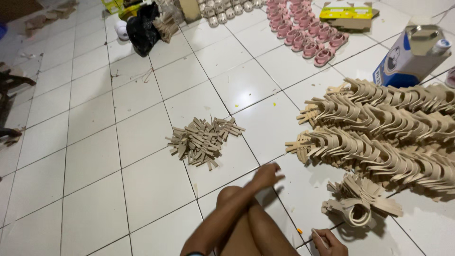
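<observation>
Left hand (266,176) of mine reaches out over the white tiled floor (95,142), fingers loosely curled and holding nothing; my knee (230,194) is just beneath the forearm. At about eleven o'clock from it lies a small heap of short tan strips (204,140), a little apart from my fingers, nothing between. My right hand (327,242), at five o'clock, pinches a thin pale stick. At two o'clock rows of stacked tan curved straps (384,132) spread wide, with a smaller bundle (360,201) just beside my right hand. Farther off, at twelve to one o'clock, are pink sandals (308,28), a blue-and-white tin can (412,57) and a black bag (142,28).
</observation>
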A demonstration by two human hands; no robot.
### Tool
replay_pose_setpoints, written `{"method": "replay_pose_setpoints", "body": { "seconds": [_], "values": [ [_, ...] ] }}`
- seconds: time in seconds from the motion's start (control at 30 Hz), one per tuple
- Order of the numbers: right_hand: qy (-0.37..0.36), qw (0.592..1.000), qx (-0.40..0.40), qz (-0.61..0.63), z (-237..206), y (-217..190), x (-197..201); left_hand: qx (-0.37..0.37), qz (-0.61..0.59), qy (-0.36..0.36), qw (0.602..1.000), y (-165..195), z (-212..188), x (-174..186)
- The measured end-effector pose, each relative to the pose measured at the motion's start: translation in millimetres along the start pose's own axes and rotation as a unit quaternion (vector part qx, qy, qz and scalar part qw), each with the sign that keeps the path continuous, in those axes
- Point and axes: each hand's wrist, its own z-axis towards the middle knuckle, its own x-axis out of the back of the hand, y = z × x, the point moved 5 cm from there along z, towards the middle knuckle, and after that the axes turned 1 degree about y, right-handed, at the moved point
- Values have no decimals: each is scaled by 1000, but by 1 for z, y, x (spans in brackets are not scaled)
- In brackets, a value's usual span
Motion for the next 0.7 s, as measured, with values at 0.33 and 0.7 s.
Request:
{"method": "replay_pose_setpoints", "body": {
  "seconds": [0.33,0.7],
  "values": [
    [-20,1000,-15,-11,2,45,-18,107,287,259,916,-74,94,151],
    [-73,994,-7,-83,7,54,-28,86,371,254,889,-95,109,174]
  ]
}}
